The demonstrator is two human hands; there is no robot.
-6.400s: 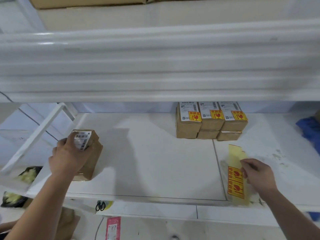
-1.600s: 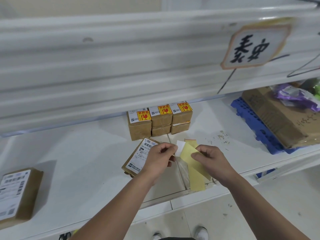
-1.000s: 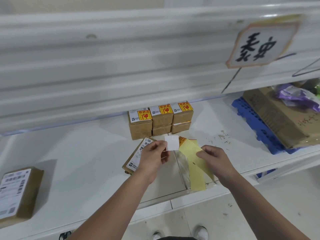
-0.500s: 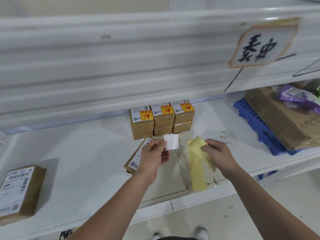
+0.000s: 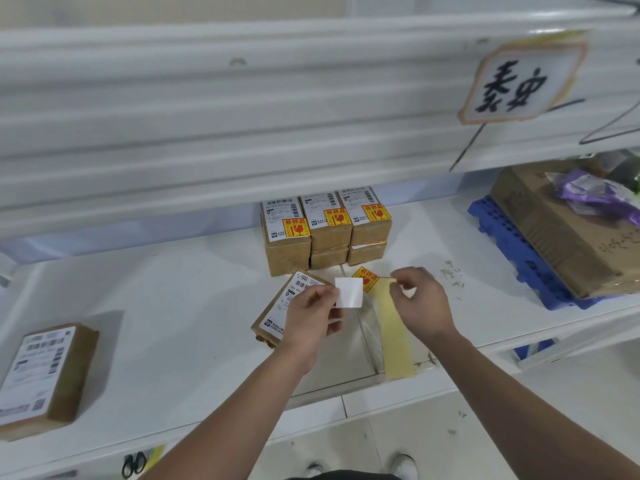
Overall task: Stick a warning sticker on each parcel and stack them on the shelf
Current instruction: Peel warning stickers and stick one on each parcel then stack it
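My left hand (image 5: 311,317) pinches a peeled warning sticker (image 5: 349,292) by its left edge, its white back facing me. My right hand (image 5: 422,303) pinches the top of the yellow backing strip (image 5: 393,341), which hangs down to the shelf edge. One red-and-yellow sticker (image 5: 363,277) remains on the strip's top end. Under my left hand a brown parcel (image 5: 280,313) with a white shipping label lies flat on the white shelf (image 5: 173,306). Behind it stands a stack of stickered parcels (image 5: 325,230). Another labelled parcel (image 5: 41,372) lies at the far left.
A blue plastic pallet (image 5: 512,258) carries a large cardboard box (image 5: 554,237) with purple wrapping (image 5: 595,195) at the right. The upper shelf beam (image 5: 242,116) overhangs, bearing a sign (image 5: 519,81). Scissors (image 5: 133,464) hang below the shelf front.
The sticker has come free of the backing strip in my left hand. My right hand has turned the strip's top end, so a printed sticker on it now shows.
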